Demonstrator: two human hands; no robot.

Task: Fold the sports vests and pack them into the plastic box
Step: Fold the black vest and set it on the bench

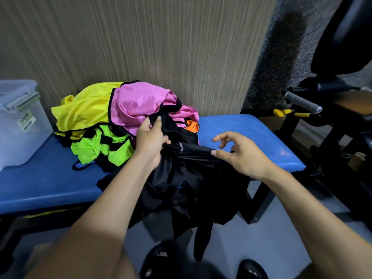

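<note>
Two hands at a black vest, draped over the front edge of a blue padded bench and hanging toward the floor. Left hand: fingers curled around a bunched fold of the black fabric, thumb on top, close against the pile. Right hand: thumb and a finger pinching a stretched band of the same vest, remaining fingers spread and loosely bent above the bench top. Behind the black vest, on the bench: heap of unfolded vests, with a pink vest uppermost, a yellow vest to its left, a neon-green vest below the yellow, and a small orange patch at the heap's right edge. Far left of the bench: translucent plastic box, lid on, label on its side. Right of the bench: black gym machine with a grey handle. Below the bench edge: black slippers on a grey floor.
</note>
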